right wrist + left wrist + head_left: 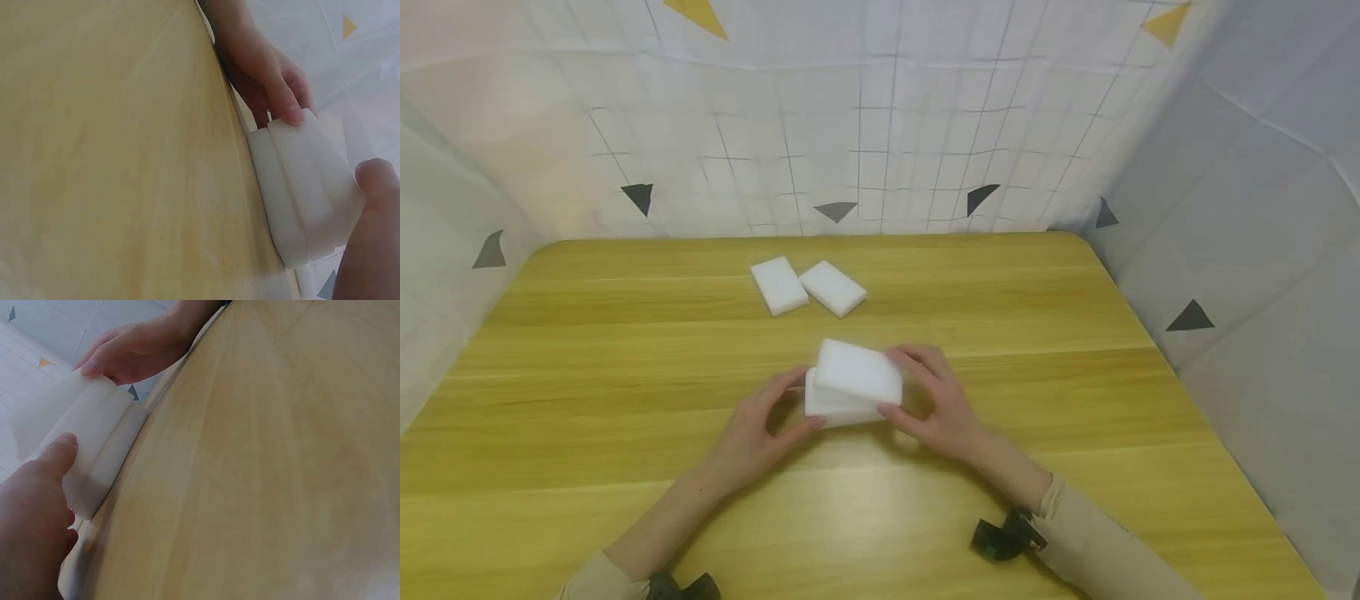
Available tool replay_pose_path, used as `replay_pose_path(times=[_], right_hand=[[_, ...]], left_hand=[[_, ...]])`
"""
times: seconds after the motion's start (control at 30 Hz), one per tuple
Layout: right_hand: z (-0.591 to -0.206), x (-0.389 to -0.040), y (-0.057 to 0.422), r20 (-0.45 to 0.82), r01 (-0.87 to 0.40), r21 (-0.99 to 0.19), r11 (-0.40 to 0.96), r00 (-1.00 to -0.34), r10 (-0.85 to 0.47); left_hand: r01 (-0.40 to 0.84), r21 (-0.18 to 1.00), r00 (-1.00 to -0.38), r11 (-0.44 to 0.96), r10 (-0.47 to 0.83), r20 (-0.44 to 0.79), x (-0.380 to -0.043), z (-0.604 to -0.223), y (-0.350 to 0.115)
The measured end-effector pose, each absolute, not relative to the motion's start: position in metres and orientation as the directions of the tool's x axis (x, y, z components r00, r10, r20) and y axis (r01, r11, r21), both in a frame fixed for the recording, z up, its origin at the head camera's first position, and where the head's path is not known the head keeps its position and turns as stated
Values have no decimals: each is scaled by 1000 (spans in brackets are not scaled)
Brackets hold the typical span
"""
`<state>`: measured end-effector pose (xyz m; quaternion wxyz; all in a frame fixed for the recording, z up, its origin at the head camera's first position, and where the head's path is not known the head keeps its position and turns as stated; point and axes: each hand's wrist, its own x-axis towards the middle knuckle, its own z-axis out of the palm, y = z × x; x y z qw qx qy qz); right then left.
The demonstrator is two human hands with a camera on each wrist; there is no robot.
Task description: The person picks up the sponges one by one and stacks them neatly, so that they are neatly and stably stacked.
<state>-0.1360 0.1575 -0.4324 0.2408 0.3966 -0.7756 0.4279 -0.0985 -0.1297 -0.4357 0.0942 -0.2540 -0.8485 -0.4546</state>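
the right hand [936,406] is pinching the right end of the top white sponge block [859,372], which is lying lengthwise between both hands, skewed over the stack beneath [842,413]; the left hand [751,432], fingers curled, is gripping that stack's left end on the wooden table [850,533].

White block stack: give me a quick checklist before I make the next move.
1. Top block gripped: ok, the right hand pinches its right end between thumb and fingers.
2. Lower stack steadied: ok, the left hand holds its left end.
3. Stack base on the table: ok, both wrist views show it against the surface.
4. Top block squared with those below: not ok, it sits askew.
5. Top block's underside fully seated: cannot tell, that face is hidden.
6. Two far blocks clear of both hands: ok, they lie beyond the stack, untouched.
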Motion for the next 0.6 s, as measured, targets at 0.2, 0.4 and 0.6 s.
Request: replay_pose_path(times=[0.2, 0.4, 0.6], right_hand=[[-433, -136, 157, 709, -819, -486, 305, -574, -410], [-432, -135, 158, 660, -776, -548, 311, -630, -409], [-434, -135, 159, 612, -722, -620, 307, -689, -387]], left_hand=[[512, 726, -855, 459, 346, 385, -99, -435, -130], [518, 726, -852, 452, 346, 392, -98, -434, -129], [510, 721, -858, 470, 342, 384, -97, -434, -130]])
